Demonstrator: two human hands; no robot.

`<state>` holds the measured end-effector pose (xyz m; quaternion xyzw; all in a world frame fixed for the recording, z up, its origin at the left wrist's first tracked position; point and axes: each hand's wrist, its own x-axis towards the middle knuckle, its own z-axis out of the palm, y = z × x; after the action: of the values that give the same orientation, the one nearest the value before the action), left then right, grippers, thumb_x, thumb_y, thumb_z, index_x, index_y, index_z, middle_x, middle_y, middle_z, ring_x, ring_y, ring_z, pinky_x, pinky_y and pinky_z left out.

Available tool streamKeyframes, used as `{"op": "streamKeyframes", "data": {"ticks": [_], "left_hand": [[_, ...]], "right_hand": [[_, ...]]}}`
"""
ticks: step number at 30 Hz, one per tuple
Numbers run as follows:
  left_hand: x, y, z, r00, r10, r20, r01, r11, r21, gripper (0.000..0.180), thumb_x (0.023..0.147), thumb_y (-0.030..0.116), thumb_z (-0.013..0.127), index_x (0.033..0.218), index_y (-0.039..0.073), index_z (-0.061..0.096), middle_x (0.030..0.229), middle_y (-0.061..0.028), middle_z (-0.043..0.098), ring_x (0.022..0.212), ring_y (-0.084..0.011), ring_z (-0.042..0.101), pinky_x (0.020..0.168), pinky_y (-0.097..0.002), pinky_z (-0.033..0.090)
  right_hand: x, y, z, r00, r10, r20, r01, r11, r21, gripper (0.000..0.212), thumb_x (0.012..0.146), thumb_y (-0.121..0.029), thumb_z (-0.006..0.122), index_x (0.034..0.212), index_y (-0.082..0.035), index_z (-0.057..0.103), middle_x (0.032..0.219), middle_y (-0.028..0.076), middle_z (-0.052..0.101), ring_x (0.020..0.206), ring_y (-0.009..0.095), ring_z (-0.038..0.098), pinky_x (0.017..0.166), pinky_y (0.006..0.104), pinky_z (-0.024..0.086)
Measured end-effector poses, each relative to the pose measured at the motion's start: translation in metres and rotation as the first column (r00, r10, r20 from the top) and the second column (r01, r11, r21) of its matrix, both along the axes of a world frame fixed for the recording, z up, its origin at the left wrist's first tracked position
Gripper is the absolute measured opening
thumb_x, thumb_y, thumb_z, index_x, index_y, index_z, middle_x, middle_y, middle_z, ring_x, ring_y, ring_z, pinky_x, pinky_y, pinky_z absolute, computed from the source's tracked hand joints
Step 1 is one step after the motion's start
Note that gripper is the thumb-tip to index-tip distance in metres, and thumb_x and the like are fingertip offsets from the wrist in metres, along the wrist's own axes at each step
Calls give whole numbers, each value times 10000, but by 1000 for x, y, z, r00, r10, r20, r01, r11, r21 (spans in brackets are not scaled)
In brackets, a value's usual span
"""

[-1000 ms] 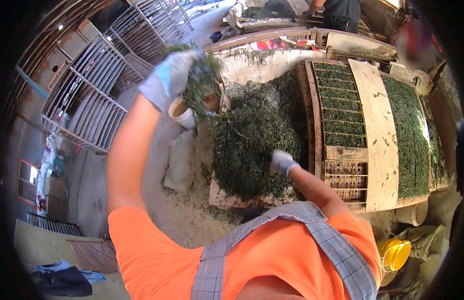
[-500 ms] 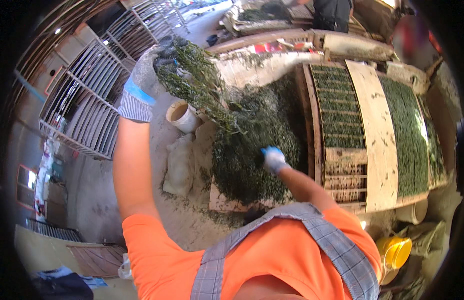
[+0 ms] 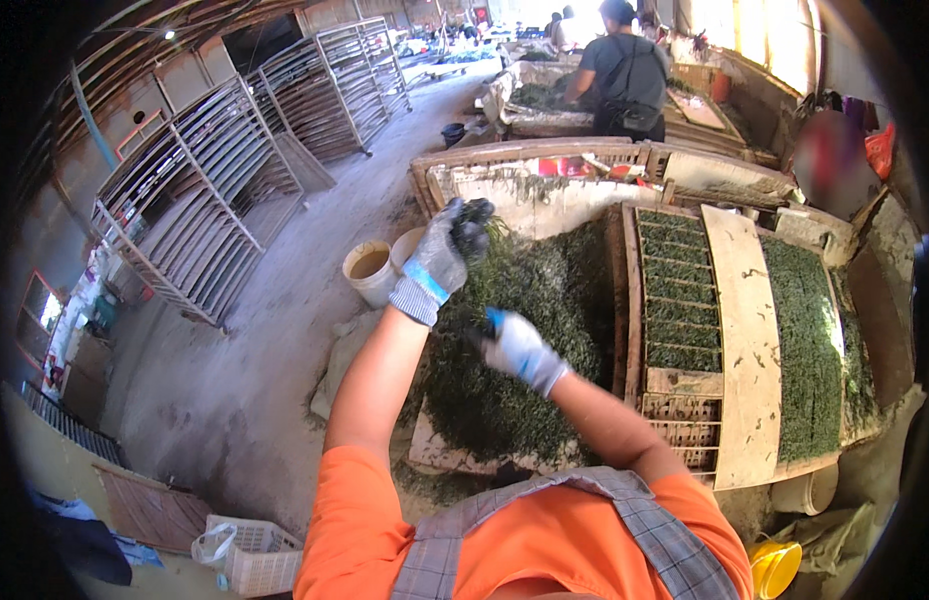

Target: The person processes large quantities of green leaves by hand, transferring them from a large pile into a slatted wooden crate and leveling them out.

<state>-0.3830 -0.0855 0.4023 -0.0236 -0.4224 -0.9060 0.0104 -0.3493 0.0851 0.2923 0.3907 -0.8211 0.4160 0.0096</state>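
Observation:
My left hand (image 3: 447, 250), in a grey work glove with dark fingers and a blue band, is raised over the near left of a heap of dark green, leafy shreds (image 3: 545, 290). Its fingers are closed around a bunch of thin green strands (image 3: 499, 242), which hangs toward the heap. Below and to the right of it, my right hand (image 3: 523, 350) hovers just above the heap in a white glove with blue fingertips. Motion smears its fingers, and a dark blur lies beside them, so whether they hold anything cannot be made out.
Right of the heap stands a wooden slatted frame (image 3: 682, 380) packed with green shreds, with a pale board (image 3: 742, 350) across it. A white bucket (image 3: 370, 275) stands on the left, slatted racks (image 3: 185, 215) behind it. Another person (image 3: 630, 75) works at the far bench.
My left hand has come down and right, toward the heap, and the large bunch by it looks much smaller. My right hand has shifted slightly left. The view has tilted up.

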Motion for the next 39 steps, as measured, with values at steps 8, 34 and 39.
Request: {"op": "streamKeyframes", "data": {"ticks": [8, 34, 39], "left_hand": [[53, -48, -21, 981, -191, -25, 179, 950, -255, 372, 1031, 291, 428, 1272, 36, 553, 1180, -91, 657, 968, -131, 653, 688, -269, 545], [101, 272, -195, 925, -334, 180, 371, 898, -238, 323, 1006, 201, 487, 1284, 53, 555, 970, -32, 635, 789, -123, 601, 694, -251, 505], [96, 438, -176, 720, -581, 379, 689, 665, -289, 234, 999, 123, 463, 1190, 59, 582, 825, 3, 607, 575, -94, 472, 477, -258, 397]], "right_hand": [[-9, 69, -97, 971, 148, 186, -219, 863, 456, 270, 808, -260, 626, 1045, -133, 661, 911, 170, 691, 844, 331, 674, 716, 427, 551], [40, 233, -58, 92, 890, 447, 491, 350, -798, 791, 938, -638, 408, 1431, -20, 388, 1263, 139, 589, 1144, 308, 560, 1041, 428, 417], [12, 432, -91, 462, 431, 775, 645, 436, -628, 490, 1003, -251, 457, 1402, 33, 427, 803, 19, 578, 753, 172, 591, 763, 344, 527]]}}
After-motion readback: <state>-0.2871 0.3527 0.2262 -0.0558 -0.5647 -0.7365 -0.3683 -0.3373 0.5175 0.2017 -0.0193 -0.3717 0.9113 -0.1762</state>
